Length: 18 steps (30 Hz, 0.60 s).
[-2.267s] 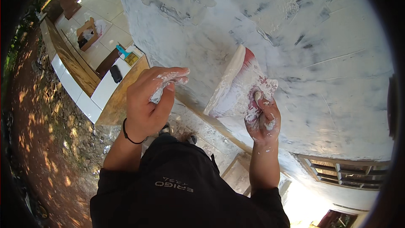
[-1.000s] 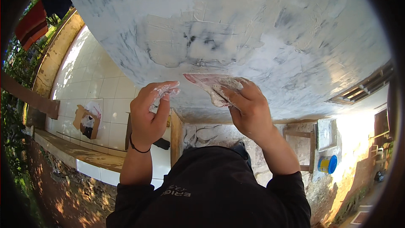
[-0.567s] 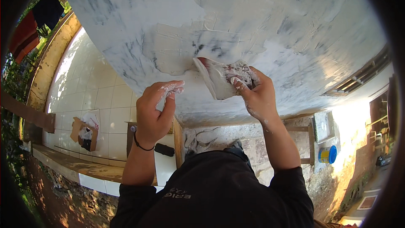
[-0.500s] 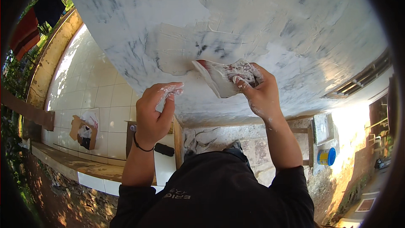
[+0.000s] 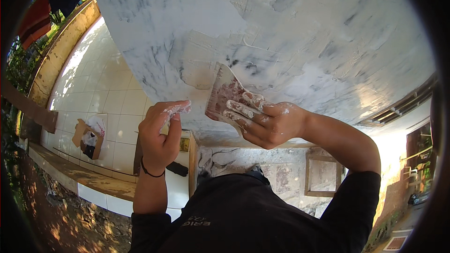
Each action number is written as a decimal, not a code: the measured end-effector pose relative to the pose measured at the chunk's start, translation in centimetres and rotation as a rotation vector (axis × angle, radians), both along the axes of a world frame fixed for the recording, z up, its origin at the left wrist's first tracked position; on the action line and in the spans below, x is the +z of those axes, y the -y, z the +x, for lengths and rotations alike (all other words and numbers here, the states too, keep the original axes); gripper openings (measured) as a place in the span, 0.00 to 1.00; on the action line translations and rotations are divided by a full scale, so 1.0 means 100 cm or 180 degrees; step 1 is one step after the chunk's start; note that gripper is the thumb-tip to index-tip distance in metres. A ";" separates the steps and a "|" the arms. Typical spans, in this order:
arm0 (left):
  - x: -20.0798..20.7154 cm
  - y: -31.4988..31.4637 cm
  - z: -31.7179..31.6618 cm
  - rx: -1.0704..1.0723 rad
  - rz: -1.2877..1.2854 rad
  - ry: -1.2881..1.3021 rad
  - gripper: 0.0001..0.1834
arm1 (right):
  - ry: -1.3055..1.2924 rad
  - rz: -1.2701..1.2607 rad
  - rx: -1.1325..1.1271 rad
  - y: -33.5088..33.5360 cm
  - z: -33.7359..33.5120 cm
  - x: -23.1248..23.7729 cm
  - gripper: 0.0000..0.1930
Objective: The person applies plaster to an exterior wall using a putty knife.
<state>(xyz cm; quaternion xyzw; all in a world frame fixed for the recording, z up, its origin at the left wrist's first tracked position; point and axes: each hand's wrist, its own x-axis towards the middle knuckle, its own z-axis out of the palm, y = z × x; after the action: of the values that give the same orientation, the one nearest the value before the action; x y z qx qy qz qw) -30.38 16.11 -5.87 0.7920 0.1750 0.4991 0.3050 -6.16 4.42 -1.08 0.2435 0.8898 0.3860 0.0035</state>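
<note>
Scraper (image 5: 221,94): red-brown and smeared with white putty, it sat in the right hand's grip, its wide end pointing out at ten o'clock from the fingers (image 5: 240,108) and its narrower end beneath them.
Right hand (image 5: 262,121): its putty-coated fingers were clasped across the scraper's face; the thumb was hidden.
Left hand (image 5: 161,129): apart from the scraper, which lay at its two o'clock; fingers curled toward the thumb, though whether they held anything could not be told.
Wall (image 5: 304,33): patchy white and grey, it spread toward twelve o'clock; contact with the scraper's edge was unclear.
Black object (image 5: 177,168): at five o'clock from the left hand.
Cardboard box (image 5: 99,146): at nine o'clock, on the tiled floor (image 5: 117,103).
</note>
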 end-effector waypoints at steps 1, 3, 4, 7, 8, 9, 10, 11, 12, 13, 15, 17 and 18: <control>0.001 0.000 0.005 -0.0021 0.0070 0.0004 0.12 | 0.0018 0.0233 0.0118 -0.003 0.004 -0.003 0.07; 0.001 0.004 0.013 -0.0024 0.0125 0.0013 0.12 | 0.0132 0.0274 0.0163 -0.014 0.021 -0.011 0.07; 0.002 0.006 0.018 -0.0009 0.0172 0.0005 0.12 | 0.0242 0.0331 0.0176 -0.018 0.030 -0.011 0.07; 0.001 0.012 0.028 0.0057 0.0190 -0.0001 0.12 | 0.0672 0.0435 -0.0079 -0.029 0.047 -0.004 0.03; 0.000 0.015 0.031 0.0109 0.0153 -0.0005 0.13 | 0.0544 0.0431 -0.0244 -0.030 0.052 -0.006 0.03; -0.002 0.017 0.034 0.0139 0.0150 -0.0008 0.13 | 0.0540 0.0430 -0.0214 -0.030 0.055 -0.007 0.03; -0.003 0.018 0.037 0.0172 0.0099 0.0047 0.13 | 0.0553 0.0356 -0.0276 -0.029 0.058 -0.007 0.03; -0.005 0.019 0.041 0.0186 0.0050 0.0106 0.13 | 0.0571 0.0283 -0.0355 -0.027 0.061 -0.007 0.03; -0.006 0.020 0.045 0.0190 0.0052 0.0106 0.13 | 0.0571 0.0286 -0.0352 -0.025 0.067 -0.008 0.03; -0.007 0.020 0.049 0.0194 0.0044 0.0109 0.13 | 0.0509 0.0323 -0.0355 -0.022 0.074 -0.009 0.03; -0.007 0.022 0.056 0.0190 0.0033 0.0103 0.14 | 0.0438 0.0357 -0.0366 -0.014 0.082 -0.008 0.03; -0.008 0.024 0.062 0.0154 -0.0038 0.0089 0.14 | 0.0512 0.0428 -0.0516 -0.002 0.086 -0.004 0.03; -0.008 0.023 0.064 0.0147 -0.0038 0.0084 0.14 | 0.0508 0.0426 -0.0524 0.006 0.091 -0.007 0.03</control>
<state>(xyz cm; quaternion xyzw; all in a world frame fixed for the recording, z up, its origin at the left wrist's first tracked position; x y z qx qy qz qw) -24.03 13.76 -6.67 0.7792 0.1921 0.5154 0.3004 2.95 3.87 -1.79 0.2839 0.8359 0.4611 0.0897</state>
